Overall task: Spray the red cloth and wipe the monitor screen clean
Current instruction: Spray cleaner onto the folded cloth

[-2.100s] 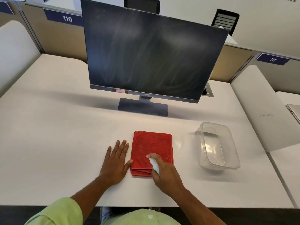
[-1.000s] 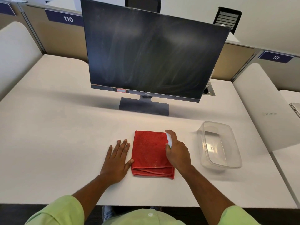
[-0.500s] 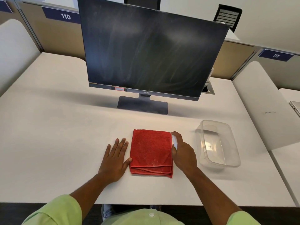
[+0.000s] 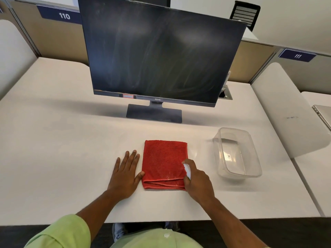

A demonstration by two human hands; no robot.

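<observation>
White desk surface (image 4: 59, 144) in an office cubicle, bounded at the rear by tan partition panels (image 4: 59, 40) carrying blue number plates, "110" (image 4: 61, 15) at left and "111" (image 4: 297, 56) at right. Rounded pale dividers rise along both flanks; the right divider (image 4: 286, 111) stands just beside a clear plastic container (image 4: 238, 154), which sits open side up on the desk, right of centre. A laptop corner (image 4: 323, 117) shows on the neighbouring desk beyond that divider.

Monitor (image 4: 161, 54), dark and streaked across its screen, stands upright on a flat rectangular base (image 4: 154, 113) at the rear centre; a cable port (image 4: 225, 94) lies in the desk behind its lower right corner. Broad bare desk extends to the left of the monitor and between its base and the near edge.

Red cloth (image 4: 163, 162), folded into a rectangle, lies flat near the front edge, well apart from the monitor base. Left hand (image 4: 125, 174) rests palm down on the desk, fingers straight and slightly spread, thumb touching the cloth's left edge. Right hand (image 4: 198, 181) is curled around a small white spray bottle (image 4: 187, 170), held over the cloth's right near corner, index finger on top of it. Green sleeves (image 4: 62, 233) appear at the bottom of the view.
</observation>
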